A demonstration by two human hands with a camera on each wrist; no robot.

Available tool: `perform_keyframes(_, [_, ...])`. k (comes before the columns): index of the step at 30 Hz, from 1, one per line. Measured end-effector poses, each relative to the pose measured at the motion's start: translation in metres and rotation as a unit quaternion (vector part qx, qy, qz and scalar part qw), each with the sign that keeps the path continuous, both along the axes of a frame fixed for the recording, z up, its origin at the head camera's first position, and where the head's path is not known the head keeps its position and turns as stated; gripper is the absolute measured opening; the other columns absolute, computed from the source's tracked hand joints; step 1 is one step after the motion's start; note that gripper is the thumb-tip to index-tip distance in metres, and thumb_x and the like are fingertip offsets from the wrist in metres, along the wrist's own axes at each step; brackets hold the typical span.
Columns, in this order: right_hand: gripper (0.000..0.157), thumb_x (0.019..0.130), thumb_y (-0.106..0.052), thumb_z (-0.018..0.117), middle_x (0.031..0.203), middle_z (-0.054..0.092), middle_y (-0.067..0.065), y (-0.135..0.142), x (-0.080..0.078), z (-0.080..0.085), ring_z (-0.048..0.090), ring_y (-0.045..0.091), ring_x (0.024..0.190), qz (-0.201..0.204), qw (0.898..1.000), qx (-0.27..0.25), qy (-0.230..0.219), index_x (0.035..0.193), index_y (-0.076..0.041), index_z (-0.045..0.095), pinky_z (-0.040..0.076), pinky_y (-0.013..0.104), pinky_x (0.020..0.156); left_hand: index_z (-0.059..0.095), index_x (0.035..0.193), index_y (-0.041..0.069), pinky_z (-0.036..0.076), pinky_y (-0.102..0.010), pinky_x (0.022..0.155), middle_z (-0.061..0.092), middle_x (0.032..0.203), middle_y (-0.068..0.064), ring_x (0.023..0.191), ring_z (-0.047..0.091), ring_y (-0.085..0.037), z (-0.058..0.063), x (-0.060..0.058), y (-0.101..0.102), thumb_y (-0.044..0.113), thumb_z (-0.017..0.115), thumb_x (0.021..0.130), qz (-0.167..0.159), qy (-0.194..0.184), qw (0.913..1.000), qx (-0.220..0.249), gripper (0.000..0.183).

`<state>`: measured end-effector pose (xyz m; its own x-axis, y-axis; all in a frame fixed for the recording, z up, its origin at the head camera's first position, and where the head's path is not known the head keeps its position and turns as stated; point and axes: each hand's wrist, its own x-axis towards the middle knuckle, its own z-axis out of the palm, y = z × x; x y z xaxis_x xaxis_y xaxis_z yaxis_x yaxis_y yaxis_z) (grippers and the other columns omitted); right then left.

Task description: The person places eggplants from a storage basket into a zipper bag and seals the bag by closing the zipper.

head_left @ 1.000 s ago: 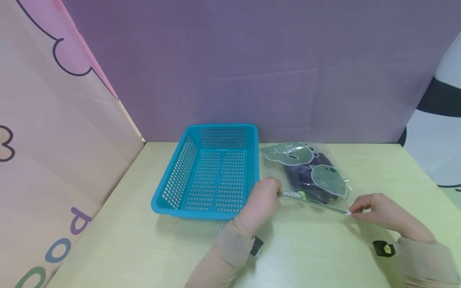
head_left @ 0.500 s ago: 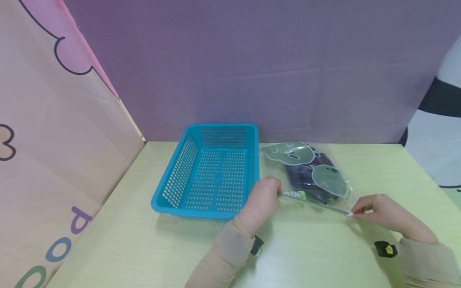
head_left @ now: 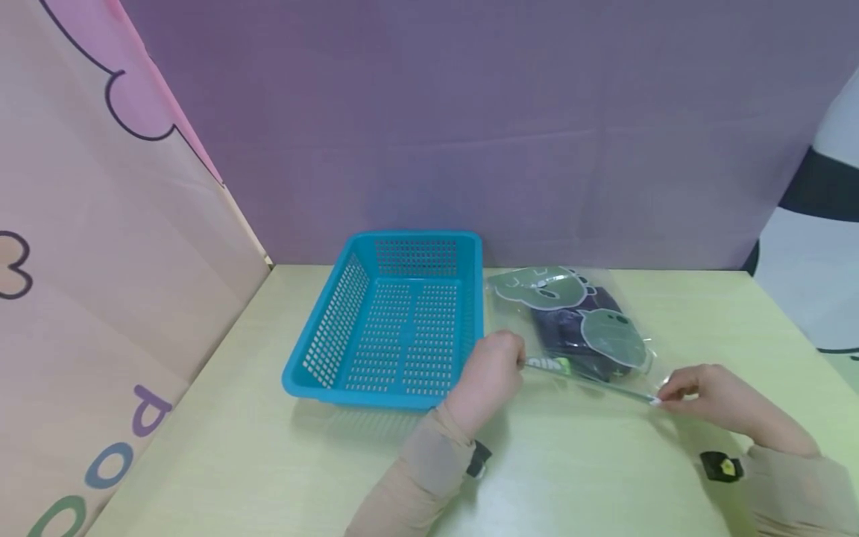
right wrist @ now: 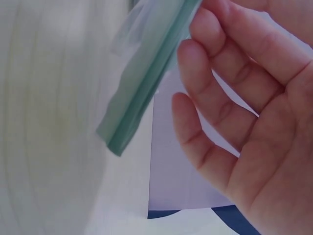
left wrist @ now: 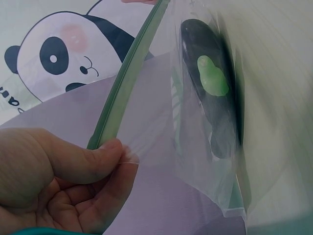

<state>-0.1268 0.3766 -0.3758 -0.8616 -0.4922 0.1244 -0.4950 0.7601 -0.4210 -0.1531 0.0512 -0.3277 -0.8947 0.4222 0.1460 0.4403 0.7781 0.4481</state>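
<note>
A clear zip bag with green cartoon prints lies on the table, with a dark folded item inside it. Its near edge is lifted and drawn taut between my hands. My left hand pinches the left end of the green zip strip between thumb and finger. At the right end my right hand pinches a small white piece on the strip with thumb and fingertips. In the right wrist view, the strip's end sticks out beyond the fingers, and the other fingers are loosely bent.
A blue perforated basket stands left of the bag, close beside my left hand. Behind the pale table hangs a purple cloth backdrop. A printed cloth borders the left side.
My right hand and the white piece at its fingertips have shifted slightly to the right and nearer me. The left hand and the basket have hardly moved.
</note>
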Motion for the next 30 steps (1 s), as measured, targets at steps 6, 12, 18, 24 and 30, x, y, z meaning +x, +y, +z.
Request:
perform_keyframes(6, [0.013,0.070,-0.008,0.076,0.076,0.066,-0.017,0.0028,0.0002,0.0001,0.052,-0.014,0.072,-0.007,1.000,-0.001,-0.007,0.078,-0.017,0.071,0.050,0.018,0.059,0.066,0.071,0.009,0.046,-0.017,0.057,0.066,0.074,-0.001,0.067,0.059,-0.013,-0.0006,-0.0003,0.0000,-0.013,0.061,0.062,-0.001,0.015,0.9998,-0.011,0.024])
perform_keyframes(12, [0.012,0.071,-0.008,0.075,0.077,0.066,-0.017,0.0059,0.0008,-0.0011,0.052,-0.015,0.073,-0.010,1.000,-0.004,-0.021,0.079,-0.017,0.071,0.049,0.018,0.058,0.066,0.072,0.009,0.046,-0.017,0.057,0.066,0.074,0.000,0.067,0.059,-0.013,0.0006,0.0003,0.0002,-0.012,0.061,0.062,0.000,0.011,0.9998,-0.013,0.024])
perform_keyframes(18, [0.014,0.071,-0.007,0.075,0.077,0.065,-0.021,0.0074,0.0015,-0.0024,0.052,-0.014,0.073,-0.005,1.000,-0.011,-0.015,0.078,-0.017,0.070,0.049,0.018,0.058,0.066,0.072,0.008,0.046,-0.016,0.057,0.066,0.075,-0.001,0.067,0.060,-0.013,0.0006,0.0006,0.0000,-0.013,0.060,0.062,-0.002,0.005,0.9999,-0.008,0.024])
perform_keyframes(24, [0.014,0.070,-0.007,0.076,0.077,0.064,-0.022,0.0079,0.0013,-0.0026,0.052,-0.015,0.072,-0.007,1.000,-0.010,-0.010,0.078,-0.018,0.070,0.048,0.017,0.058,0.065,0.071,0.008,0.044,-0.016,0.055,0.066,0.073,-0.001,0.065,0.058,-0.012,-0.0003,0.0003,-0.0008,-0.013,0.060,0.061,-0.005,0.012,0.9999,-0.005,0.024])
perform_keyframes(30, [0.013,0.071,-0.009,0.075,0.078,0.065,-0.020,0.0097,0.0015,-0.0023,0.052,-0.015,0.073,-0.012,1.000,-0.001,-0.021,0.079,-0.018,0.070,0.048,0.017,0.058,0.065,0.071,0.008,0.044,-0.016,0.055,0.065,0.073,-0.001,0.065,0.058,-0.012,-0.0013,0.0001,-0.0010,-0.013,0.060,0.061,-0.005,0.015,0.9999,-0.002,0.024])
